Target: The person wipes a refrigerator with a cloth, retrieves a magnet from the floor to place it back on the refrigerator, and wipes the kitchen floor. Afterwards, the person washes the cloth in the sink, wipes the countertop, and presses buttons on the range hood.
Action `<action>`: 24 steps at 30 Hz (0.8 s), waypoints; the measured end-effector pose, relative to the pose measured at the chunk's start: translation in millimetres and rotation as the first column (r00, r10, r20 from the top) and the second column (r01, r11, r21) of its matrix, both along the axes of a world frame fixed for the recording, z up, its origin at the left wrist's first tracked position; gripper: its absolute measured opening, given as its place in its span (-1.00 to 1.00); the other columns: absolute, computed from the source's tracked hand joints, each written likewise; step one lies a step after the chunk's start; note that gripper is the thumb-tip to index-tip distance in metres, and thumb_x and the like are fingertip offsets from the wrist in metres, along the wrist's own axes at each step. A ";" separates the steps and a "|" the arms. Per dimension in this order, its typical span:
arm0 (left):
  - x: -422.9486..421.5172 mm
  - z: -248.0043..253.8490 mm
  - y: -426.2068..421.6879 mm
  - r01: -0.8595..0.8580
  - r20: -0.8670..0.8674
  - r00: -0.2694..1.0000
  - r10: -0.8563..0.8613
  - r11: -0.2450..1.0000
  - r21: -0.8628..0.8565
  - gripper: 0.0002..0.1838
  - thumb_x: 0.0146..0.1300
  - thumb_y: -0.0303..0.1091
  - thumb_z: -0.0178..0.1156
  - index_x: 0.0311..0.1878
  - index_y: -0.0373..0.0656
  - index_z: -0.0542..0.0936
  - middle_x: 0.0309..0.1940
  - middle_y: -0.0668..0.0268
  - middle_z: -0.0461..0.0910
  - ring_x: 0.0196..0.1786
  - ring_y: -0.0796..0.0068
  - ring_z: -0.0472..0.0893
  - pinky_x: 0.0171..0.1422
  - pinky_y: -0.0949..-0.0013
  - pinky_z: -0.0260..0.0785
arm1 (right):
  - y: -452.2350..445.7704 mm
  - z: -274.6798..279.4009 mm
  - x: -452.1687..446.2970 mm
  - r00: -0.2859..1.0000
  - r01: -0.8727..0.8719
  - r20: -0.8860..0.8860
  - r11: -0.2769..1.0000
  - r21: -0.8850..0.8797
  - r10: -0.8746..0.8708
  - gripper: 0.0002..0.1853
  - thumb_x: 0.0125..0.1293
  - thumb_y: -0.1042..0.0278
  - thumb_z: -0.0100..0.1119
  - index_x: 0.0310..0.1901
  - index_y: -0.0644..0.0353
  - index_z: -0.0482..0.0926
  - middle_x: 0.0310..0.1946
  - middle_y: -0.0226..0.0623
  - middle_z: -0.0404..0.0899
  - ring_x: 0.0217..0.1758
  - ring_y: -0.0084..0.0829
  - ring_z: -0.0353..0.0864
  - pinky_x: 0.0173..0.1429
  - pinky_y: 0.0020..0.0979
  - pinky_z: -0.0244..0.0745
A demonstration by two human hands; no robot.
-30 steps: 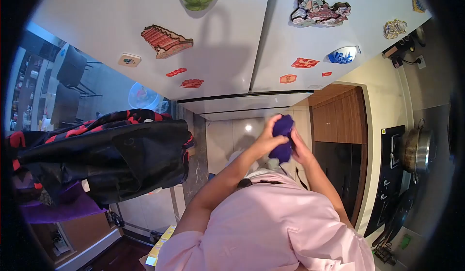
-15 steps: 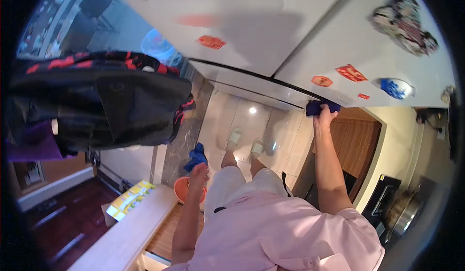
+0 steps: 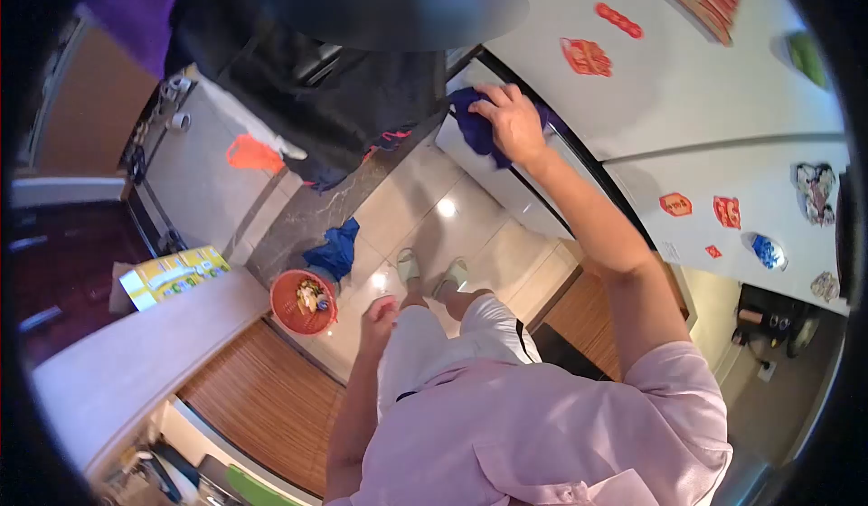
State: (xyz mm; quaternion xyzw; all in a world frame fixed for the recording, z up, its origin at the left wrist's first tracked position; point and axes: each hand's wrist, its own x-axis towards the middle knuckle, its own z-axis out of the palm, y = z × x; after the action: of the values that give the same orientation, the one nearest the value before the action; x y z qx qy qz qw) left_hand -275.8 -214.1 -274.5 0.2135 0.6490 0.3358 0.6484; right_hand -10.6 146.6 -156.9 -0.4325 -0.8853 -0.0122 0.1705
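Note:
A dark purple cloth [image 3: 477,126] lies bunched under my right hand [image 3: 515,124], which presses it against the dark gap between the upper and lower doors of a white refrigerator [image 3: 651,99]. My fingers are bent over the cloth, and part of it sticks out past them. My left hand [image 3: 380,318] hangs beside my white shorts with its fingers curled in, and nothing shows in it. To the left of that hand stands a red basket [image 3: 280,302] with small scraps inside. A blue bag or cloth [image 3: 333,251] lies crumpled by the basket.
Black hanging clothes [image 3: 298,90] fill the upper left. Several magnets, one a blue-and-white bowl shape [image 3: 767,252], dot the refrigerator. A yellow carton [image 3: 176,275] stands beyond a pale counter [image 3: 172,343]. Wood-fronted cabinets [image 3: 262,397] flank the tiled floor [image 3: 479,235].
My right hand and the cloth have moved left along the refrigerator's door gap. My view has turned left. My left hand is lower, beside my shorts, and the basket shows more fully.

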 end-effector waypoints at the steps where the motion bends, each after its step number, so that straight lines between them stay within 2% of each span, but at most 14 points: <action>1: -10.1 0.7 -7.5 -0.062 -0.050 0.997 0.061 0.998 -0.029 -0.71 0.21 -0.40 0.14 0.02 -0.09 0.54 -0.20 0.39 0.57 -0.19 0.60 0.54 -0.20 0.47 0.47 | 11.4 -4.7 -3.4 0.989 -0.042 0.146 0.997 0.062 0.032 -0.72 0.06 0.43 0.06 -0.18 -0.02 0.64 0.14 -0.46 0.43 0.10 -0.35 0.39 0.02 -0.31 0.38; 4: -32.0 -8.0 -48.8 -0.365 -0.031 0.931 0.364 0.927 -0.088 -0.75 0.27 -0.40 0.11 0.03 -0.11 0.52 -0.22 0.38 0.57 -0.27 0.65 0.52 -0.30 0.58 0.38 | 37.4 -28.8 4.4 0.865 -0.069 0.502 0.992 0.106 0.006 -0.74 0.15 0.31 0.01 -0.16 -0.04 0.65 0.23 -0.43 0.35 0.17 -0.38 0.31 0.03 -0.34 0.29; 5: -33.9 -12.3 -63.9 -0.373 -0.154 0.923 0.354 0.920 -0.122 -0.75 0.30 -0.36 0.10 0.03 -0.14 0.51 -0.23 0.39 0.57 -0.29 0.64 0.53 -0.29 0.58 0.38 | 45.6 -43.2 15.6 0.780 -0.104 0.626 0.986 0.131 -0.001 -0.73 0.19 0.27 -0.01 -0.14 -0.05 0.64 0.26 -0.40 0.33 0.17 -0.37 0.31 0.03 -0.33 0.28; 7: -26.2 -14.3 -90.1 -0.408 -0.237 0.899 0.369 0.902 -0.143 -0.76 0.30 -0.37 0.09 0.02 -0.16 0.51 -0.23 0.38 0.57 -0.29 0.62 0.54 -0.30 0.57 0.39 | 51.9 -65.2 31.8 0.644 -0.330 0.765 0.909 0.254 0.020 -0.71 0.21 0.23 -0.04 -0.13 0.02 0.64 0.23 -0.38 0.36 0.21 -0.36 0.28 0.02 -0.34 0.27; 10: 9.1 -19.8 -118.1 -0.472 -0.259 0.873 0.414 0.852 -0.227 -0.77 0.30 -0.40 0.07 0.01 -0.17 0.51 -0.22 0.37 0.56 -0.28 0.61 0.55 -0.30 0.53 0.40 | 32.4 -100.9 42.5 0.364 -0.283 0.929 0.958 0.045 0.064 -0.66 0.24 0.22 -0.06 -0.07 0.14 0.61 0.21 -0.28 0.39 0.22 -0.27 0.29 0.10 -0.24 0.28; 12: 45.5 -18.7 -120.2 -0.538 -0.247 0.838 0.486 0.809 -0.236 -0.77 0.30 -0.42 0.06 0.00 -0.17 0.51 -0.21 0.36 0.56 -0.27 0.60 0.56 -0.29 0.52 0.41 | 9.7 -178.7 104.0 0.401 -0.242 0.895 0.965 -0.104 0.197 -0.61 0.21 0.25 -0.06 0.01 0.20 0.56 0.23 -0.14 0.36 0.20 -0.24 0.32 0.09 -0.27 0.32; 13: 67.8 -18.2 -124.9 -0.569 -0.240 0.820 0.519 0.783 -0.251 -0.77 0.29 -0.43 0.05 0.00 -0.18 0.51 -0.21 0.36 0.56 -0.27 0.59 0.56 -0.29 0.51 0.42 | -19.5 -232.4 166.0 0.667 -0.306 0.726 0.950 0.063 0.167 -0.64 0.17 0.27 -0.02 -0.06 0.21 0.60 0.20 -0.11 0.38 0.13 -0.19 0.40 0.07 -0.24 0.39; 14: 93.5 -30.0 -136.5 -0.591 -0.201 0.806 0.556 0.776 -0.222 -0.77 0.29 -0.44 0.05 0.01 -0.18 0.51 -0.21 0.36 0.56 -0.26 0.58 0.56 -0.29 0.50 0.42 | -54.6 -216.7 185.0 0.458 -0.287 0.856 0.951 -0.111 0.238 -0.67 0.13 0.28 0.01 -0.13 0.22 0.63 0.15 -0.11 0.42 0.06 -0.16 0.46 0.03 -0.20 0.44; 15: 118.4 -42.1 -146.5 -0.612 -0.161 0.791 0.590 0.768 -0.189 -0.76 0.29 -0.46 0.04 0.01 -0.18 0.51 -0.21 0.35 0.56 -0.26 0.58 0.57 -0.28 0.50 0.43 | -86.3 -249.5 236.2 0.492 -0.162 0.817 0.954 -0.253 0.300 -0.69 0.15 0.26 0.02 -0.15 0.18 0.64 0.08 -0.13 0.47 0.02 -0.19 0.48 -0.07 -0.21 0.48; 16: 143.2 -40.4 -146.5 -0.640 -0.085 0.766 0.637 0.745 -0.189 -0.75 0.27 -0.47 0.05 0.01 -0.19 0.52 -0.20 0.34 0.57 -0.26 0.56 0.57 -0.28 0.51 0.44 | -113.3 -256.2 268.8 0.516 0.203 0.803 0.868 -0.452 0.298 -0.68 0.17 0.28 0.01 -0.08 0.16 0.58 0.04 -0.14 0.49 -0.03 -0.23 0.49 -0.19 -0.21 0.51; 17: 166.0 -46.1 -145.7 -0.631 -0.084 0.769 0.634 0.730 -0.262 -0.75 0.25 -0.47 0.07 0.00 -0.21 0.53 -0.22 0.34 0.58 -0.27 0.57 0.57 -0.29 0.52 0.44 | -134.2 -259.2 292.1 0.482 0.313 0.815 0.805 -0.504 0.323 -0.67 0.18 0.29 0.00 -0.05 0.17 0.57 0.06 -0.14 0.47 0.00 -0.21 0.47 -0.15 -0.20 0.49; 18: 186.9 -50.6 -148.7 -0.610 -0.067 0.782 0.619 0.738 -0.289 -0.76 0.25 -0.45 0.09 -0.01 -0.20 0.54 -0.23 0.35 0.58 -0.28 0.58 0.57 -0.28 0.53 0.44 | -145.3 -258.3 304.9 0.426 0.332 0.824 0.783 -0.526 0.373 -0.66 0.18 0.29 -0.01 -0.03 0.18 0.55 0.08 -0.14 0.45 0.03 -0.20 0.44 -0.11 -0.20 0.47; 21: 217.6 -44.0 -137.1 -0.547 -0.078 0.831 0.551 0.784 -0.291 -0.76 0.24 -0.45 0.11 -0.02 -0.22 0.53 -0.27 0.36 0.58 -0.28 0.61 0.56 -0.27 0.54 0.41 | -117.3 -271.7 291.9 0.318 0.207 0.830 0.820 -0.533 0.459 -0.63 0.20 0.31 -0.03 0.03 0.21 0.50 0.15 -0.13 0.39 0.13 -0.17 0.37 0.00 -0.18 0.42; 24: 223.1 -64.5 -136.0 -0.621 -0.013 0.762 0.648 0.724 -0.300 -0.78 0.22 -0.49 0.11 -0.05 -0.23 0.53 -0.27 0.36 0.58 -0.29 0.64 0.54 -0.26 0.56 0.39 | -26.0 -300.2 222.1 0.217 -0.110 0.883 0.909 -0.402 0.416 -0.59 0.22 0.32 -0.05 0.10 0.24 0.45 0.21 -0.13 0.33 0.22 -0.13 0.30 0.12 -0.17 0.36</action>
State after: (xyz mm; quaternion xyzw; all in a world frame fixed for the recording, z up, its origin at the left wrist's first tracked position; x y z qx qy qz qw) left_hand -52.8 -350.1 -339.0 -0.1332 0.6934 0.4492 0.5474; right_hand 211.4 120.6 -457.1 -0.1957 -0.8594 -0.1281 -0.4546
